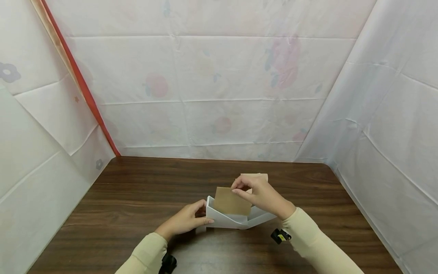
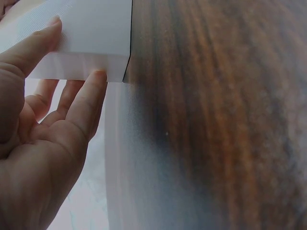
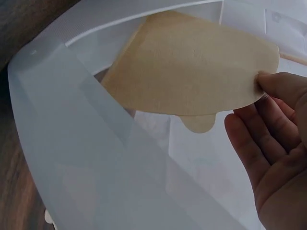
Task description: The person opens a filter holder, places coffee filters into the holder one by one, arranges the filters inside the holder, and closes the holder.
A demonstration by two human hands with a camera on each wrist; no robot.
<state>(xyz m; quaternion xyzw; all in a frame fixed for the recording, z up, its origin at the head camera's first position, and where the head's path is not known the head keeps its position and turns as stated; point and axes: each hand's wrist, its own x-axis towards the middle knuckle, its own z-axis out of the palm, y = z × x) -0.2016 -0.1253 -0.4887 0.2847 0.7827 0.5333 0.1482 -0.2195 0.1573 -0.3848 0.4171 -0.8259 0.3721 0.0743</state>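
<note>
A white V-fronted holder [image 1: 222,220] stands on the table, its low front corner toward me. My left hand [image 1: 186,219] grips its left end; in the left wrist view the thumb lies on one white face and a fingertip touches the narrow end. My right hand [image 1: 263,194] is above the holder, pinching a brown paper coffee filter [image 1: 232,201] by its edge between thumb and fingers. The right wrist view shows the filter [image 3: 196,62] fan-shaped, with a small rounded tab, its lower part inside the holder's walls.
Behind my right hand a pale beige piece [image 1: 256,175] sticks up, mostly hidden. The dark wooden table [image 1: 143,182] spreads around the holder. White patterned sheets [image 1: 219,76] hang at the back and both sides, with a red strip [image 1: 89,97] at the left corner.
</note>
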